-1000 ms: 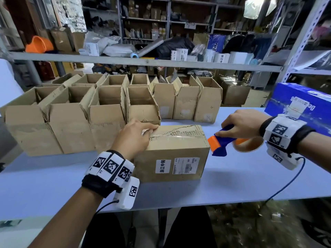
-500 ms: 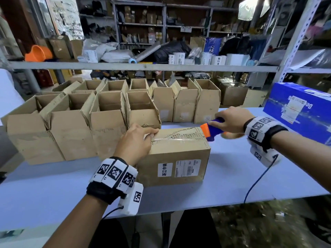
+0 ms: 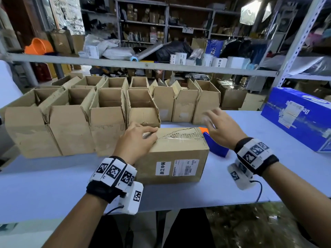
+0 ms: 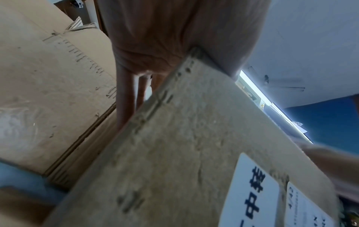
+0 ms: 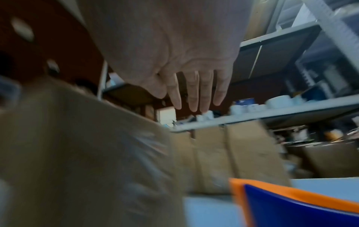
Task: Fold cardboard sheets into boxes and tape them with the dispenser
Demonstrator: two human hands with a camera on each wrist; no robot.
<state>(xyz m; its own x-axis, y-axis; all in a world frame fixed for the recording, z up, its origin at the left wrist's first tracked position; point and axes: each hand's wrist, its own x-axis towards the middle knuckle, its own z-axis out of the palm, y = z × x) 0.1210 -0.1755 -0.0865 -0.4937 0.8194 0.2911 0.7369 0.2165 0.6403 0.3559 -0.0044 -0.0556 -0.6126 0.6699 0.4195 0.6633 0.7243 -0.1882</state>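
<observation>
Close in on the left hand [image 4: 174,38], palm over the top corner of the taped box [image 4: 184,153]; its fingers [image 4: 124,99] run down the far side of that corner, between this box and the neighbouring carton [image 4: 48,76]; a white label [image 4: 252,192] with dark characters sits on the near face, blurred; pale worktop [image 4: 310,38] beyond; a blue box [image 4: 330,119] at right.
</observation>
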